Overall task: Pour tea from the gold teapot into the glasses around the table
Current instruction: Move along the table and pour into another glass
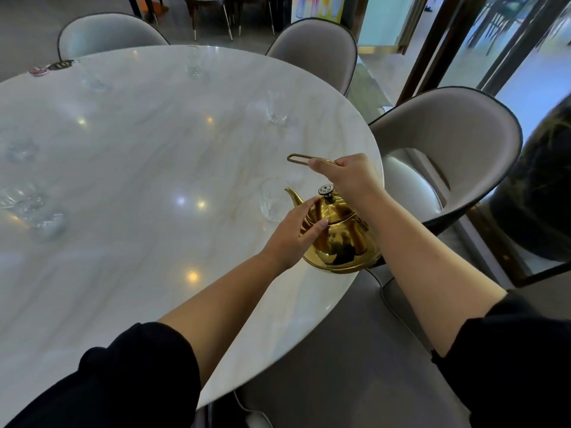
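The gold teapot (338,239) stands at the right edge of the round marble table (139,186), its spout pointing left and away. My right hand (352,177) grips the thin wire handle raised above the black-knobbed lid. My left hand (293,233) rests with straight fingers against the pot's left side. A clear glass (273,199) stands just beyond the spout. Farther off are another glass (276,108) and a third glass (194,64) near the far rim. Several blurred glasses (31,208) sit along the left side.
Grey padded chairs ring the table: one chair (448,149) at the right beside the teapot, another chair (318,54) behind, a third chair (105,34) at the far left. Two small coasters (51,67) lie at the far left rim. Glass partitions and dark frames stand at the right.
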